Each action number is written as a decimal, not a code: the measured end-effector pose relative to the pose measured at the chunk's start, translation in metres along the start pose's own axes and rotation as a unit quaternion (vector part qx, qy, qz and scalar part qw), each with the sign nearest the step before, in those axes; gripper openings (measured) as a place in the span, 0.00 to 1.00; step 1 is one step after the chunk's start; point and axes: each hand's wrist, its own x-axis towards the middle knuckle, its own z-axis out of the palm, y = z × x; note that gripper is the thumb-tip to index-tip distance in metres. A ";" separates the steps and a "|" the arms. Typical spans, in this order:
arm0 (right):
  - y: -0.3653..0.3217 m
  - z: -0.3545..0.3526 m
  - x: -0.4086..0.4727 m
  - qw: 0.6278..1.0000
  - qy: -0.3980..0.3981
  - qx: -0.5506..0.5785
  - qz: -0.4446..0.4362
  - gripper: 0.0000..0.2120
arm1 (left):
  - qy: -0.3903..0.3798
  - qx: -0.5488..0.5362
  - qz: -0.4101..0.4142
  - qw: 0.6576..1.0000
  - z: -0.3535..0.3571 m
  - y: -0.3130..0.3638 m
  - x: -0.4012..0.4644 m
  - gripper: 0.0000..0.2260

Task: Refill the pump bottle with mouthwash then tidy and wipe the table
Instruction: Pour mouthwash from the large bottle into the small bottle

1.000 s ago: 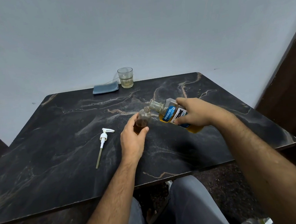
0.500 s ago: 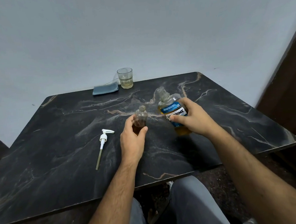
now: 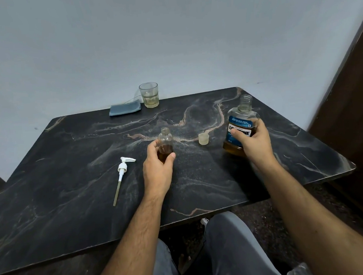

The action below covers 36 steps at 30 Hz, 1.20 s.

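Two open bottles stand upright on the dark marble table (image 3: 72, 188). One small clear pump bottle (image 3: 165, 143), amber liquid filling roughly its lower half, sits near the table's middle, the left hand (image 3: 158, 171) curled around its base. One larger mouthwash bottle (image 3: 241, 126), amber liquid low in it, stands right of the pump bottle, gripped by the right hand (image 3: 254, 141). One cap (image 3: 204, 138) lies between them. One white pump head (image 3: 122, 170) lies left of the pump bottle. Beyond it, one glass (image 3: 149, 95) holds pale liquid beside one folded blue cloth (image 3: 125, 109).
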 end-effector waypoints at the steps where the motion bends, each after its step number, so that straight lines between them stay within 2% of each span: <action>1: 0.001 0.000 0.001 1.000 0.005 0.004 0.002 0.20 | 0.001 0.004 0.000 1.000 0.000 0.000 0.000 0.23; 24: 0.011 0.001 0.003 0.999 -0.027 -0.027 -0.010 0.22 | 0.000 0.014 -0.005 1.000 0.001 -0.001 0.002 0.23; 28: 0.014 -0.001 -0.001 0.999 -0.025 -0.038 -0.011 0.26 | 0.000 0.011 -0.007 1.000 0.002 -0.002 0.002 0.23; 30: 0.016 -0.002 -0.005 0.998 0.000 -0.060 -0.014 0.34 | 0.002 0.010 -0.006 1.000 0.001 -0.002 0.002 0.23; 32: 0.014 -0.001 -0.015 0.990 0.076 -0.116 -0.037 0.41 | 0.003 0.009 -0.007 1.000 0.001 -0.003 0.002 0.23; 34: 0.007 0.003 -0.030 0.970 0.167 -0.148 -0.095 0.41 | 0.003 0.011 -0.008 1.000 0.001 -0.002 0.002 0.23; 36: 0.001 0.011 -0.046 0.946 0.224 -0.146 -0.184 0.36 | 0.005 0.015 -0.009 1.000 0.000 -0.001 0.002 0.23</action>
